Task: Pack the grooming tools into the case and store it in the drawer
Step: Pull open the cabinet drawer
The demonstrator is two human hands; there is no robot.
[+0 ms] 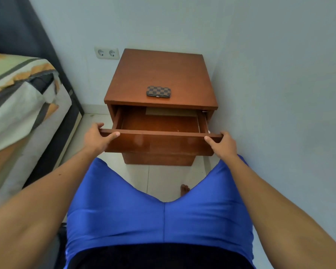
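Observation:
A small brown checkered case (158, 91) lies closed on top of the wooden nightstand (159, 74), near its front edge. Below it the drawer (159, 139) is pulled partly out, and its inside looks bare apart from a pale sheet at the back. My left hand (97, 137) grips the left end of the drawer front, thumb over the top edge. My right hand (224, 145) grips the right end the same way. No loose grooming tools are in sight.
A bed with a patterned sheet (17, 98) stands close on the left. A double wall socket (106, 53) sits behind the nightstand. A pale wall runs along the right side. My knees in blue shorts (159, 210) are just in front of the drawer, above a tiled floor.

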